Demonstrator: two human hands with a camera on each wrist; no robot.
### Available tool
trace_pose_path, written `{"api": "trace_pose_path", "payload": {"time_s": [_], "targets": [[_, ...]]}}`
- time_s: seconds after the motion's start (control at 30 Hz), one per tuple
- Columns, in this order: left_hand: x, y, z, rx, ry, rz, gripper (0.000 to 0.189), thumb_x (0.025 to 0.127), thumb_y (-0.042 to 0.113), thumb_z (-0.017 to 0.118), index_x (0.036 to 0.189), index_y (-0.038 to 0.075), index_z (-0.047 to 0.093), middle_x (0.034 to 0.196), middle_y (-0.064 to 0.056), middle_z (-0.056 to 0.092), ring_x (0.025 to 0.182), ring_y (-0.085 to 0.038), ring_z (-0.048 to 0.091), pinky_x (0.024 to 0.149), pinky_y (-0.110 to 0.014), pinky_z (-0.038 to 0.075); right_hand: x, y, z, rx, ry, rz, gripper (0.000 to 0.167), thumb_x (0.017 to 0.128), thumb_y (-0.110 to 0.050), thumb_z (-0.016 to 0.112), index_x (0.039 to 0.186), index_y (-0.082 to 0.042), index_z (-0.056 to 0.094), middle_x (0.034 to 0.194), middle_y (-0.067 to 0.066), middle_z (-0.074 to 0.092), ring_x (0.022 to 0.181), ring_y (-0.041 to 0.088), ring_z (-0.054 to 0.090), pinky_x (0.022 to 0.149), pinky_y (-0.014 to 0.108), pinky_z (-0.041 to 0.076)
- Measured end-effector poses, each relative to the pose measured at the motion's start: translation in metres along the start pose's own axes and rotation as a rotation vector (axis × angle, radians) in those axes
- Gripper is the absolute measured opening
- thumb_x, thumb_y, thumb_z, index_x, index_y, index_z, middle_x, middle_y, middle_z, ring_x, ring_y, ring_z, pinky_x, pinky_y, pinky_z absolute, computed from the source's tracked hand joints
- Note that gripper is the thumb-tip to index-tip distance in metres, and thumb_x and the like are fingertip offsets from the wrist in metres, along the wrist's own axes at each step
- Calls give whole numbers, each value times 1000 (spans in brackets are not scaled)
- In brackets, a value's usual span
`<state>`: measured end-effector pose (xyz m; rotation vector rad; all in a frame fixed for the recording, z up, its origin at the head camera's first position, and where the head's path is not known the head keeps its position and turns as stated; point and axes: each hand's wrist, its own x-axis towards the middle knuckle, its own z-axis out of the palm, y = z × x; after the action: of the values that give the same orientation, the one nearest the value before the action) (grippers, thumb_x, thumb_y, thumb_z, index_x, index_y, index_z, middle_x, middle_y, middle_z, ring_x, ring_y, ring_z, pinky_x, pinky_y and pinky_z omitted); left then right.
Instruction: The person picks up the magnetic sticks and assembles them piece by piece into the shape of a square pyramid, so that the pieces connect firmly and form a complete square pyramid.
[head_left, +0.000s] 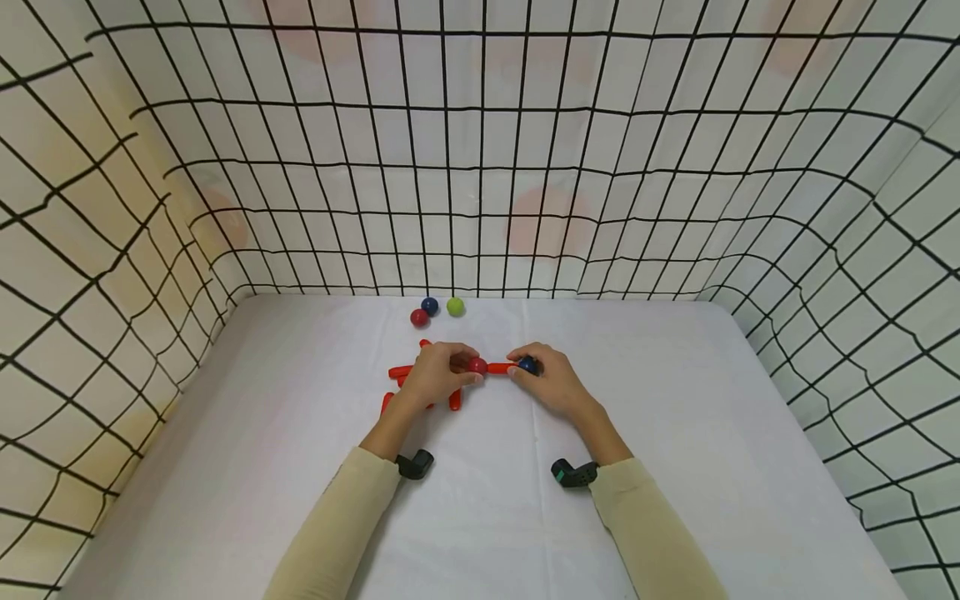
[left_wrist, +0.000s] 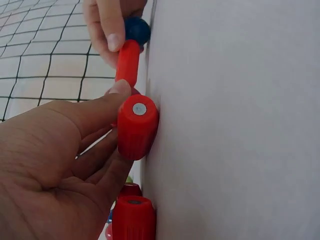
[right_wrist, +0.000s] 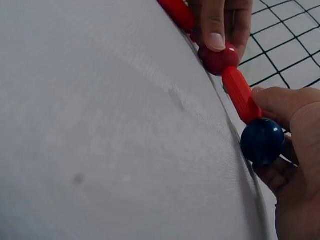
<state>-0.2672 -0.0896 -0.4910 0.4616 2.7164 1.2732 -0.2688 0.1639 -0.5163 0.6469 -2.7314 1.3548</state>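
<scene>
A red magnetic rod point(head_left: 500, 368) lies between a red ball point(head_left: 477, 366) and a blue ball point(head_left: 528, 365), touching both in the right wrist view. My left hand point(head_left: 437, 372) pinches the red ball between thumb and fingers. Around the blue ball point(right_wrist: 262, 141) curl the fingers of my right hand point(head_left: 553, 379), its thumb against the rod's near end point(right_wrist: 242, 95). Close by my left hand stands another red rod point(left_wrist: 137, 127), with a silvery disc in its end. More red rods point(head_left: 401, 372) lie beside and partly beneath that hand.
Farther back on the white table point(head_left: 660, 400) sit a second red ball point(head_left: 419, 317), a second blue ball point(head_left: 430, 306) and a green ball point(head_left: 455, 307). Black wire mesh point(head_left: 480, 167) rises behind the table and along both sides.
</scene>
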Motion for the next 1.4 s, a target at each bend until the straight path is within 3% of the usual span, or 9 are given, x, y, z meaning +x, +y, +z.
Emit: {"api": "trace_pose_path", "payload": {"time_s": [0.3, 0.5, 0.73, 0.93, 1.1, 1.23, 1.4], "targets": [[-1, 2, 3, -4, -15, 18, 41, 88, 21, 83, 126, 10, 73, 111, -3, 77, 100, -18, 72, 93, -35, 60, 5, -12, 2, -22, -118, 5, 30, 98, -25, 71, 127, -15, 69, 123, 1, 70, 114, 22, 62, 107, 49, 50], [-3, 1, -3, -26, 9, 24, 42, 90, 23, 82, 129, 9, 72, 114, -3, 77, 99, -16, 72, 91, -33, 61, 2, -12, -1, -32, -112, 28, 28, 98, -24, 72, 125, -18, 70, 113, -2, 70, 101, 18, 62, 94, 41, 54], [-9, -11, -27, -15, 92, 36, 35, 94, 24, 77, 126, 9, 73, 108, -5, 77, 94, -17, 72, 87, -32, 61, -4, -7, -6, -35, -93, 7, 35, 96, -21, 73, 129, -16, 67, 113, 1, 69, 89, 15, 59, 79, 29, 52], [-20, -28, -53, -12, 110, 2, 30, 98, 22, 73, 126, 12, 73, 114, -2, 75, 104, -22, 71, 89, -37, 61, -10, -5, -11, 1, -99, 22, 42, 93, -15, 74, 134, -14, 63, 92, 5, 64, 75, 16, 55, 66, 25, 48], [-32, -39, -70, -21, 96, -68, 29, 99, 27, 71, 126, 17, 73, 118, -2, 72, 113, -26, 67, 96, -42, 58, -12, -3, -14, 27, -116, 34, 51, 94, -11, 72, 143, -16, 57, 84, 4, 64, 69, 17, 57, 62, 25, 49], [-41, -47, -82, 4, 48, -113, 30, 99, 28, 70, 128, 18, 72, 123, -4, 70, 118, -29, 63, 99, -46, 57, -14, -5, -15, 27, -130, 66, 53, 96, -12, 69, 146, -18, 55, 78, 1, 67, 67, 17, 58, 61, 26, 49], [-47, -59, -93, 66, -16, -118, 31, 98, 23, 71, 129, 17, 72, 128, -7, 69, 120, -31, 63, 102, -48, 56, -17, -7, -14, 31, -119, 119, 51, 96, -15, 71, 145, -19, 56, 76, 2, 65, 67, 16, 57, 61, 26, 47]]}}
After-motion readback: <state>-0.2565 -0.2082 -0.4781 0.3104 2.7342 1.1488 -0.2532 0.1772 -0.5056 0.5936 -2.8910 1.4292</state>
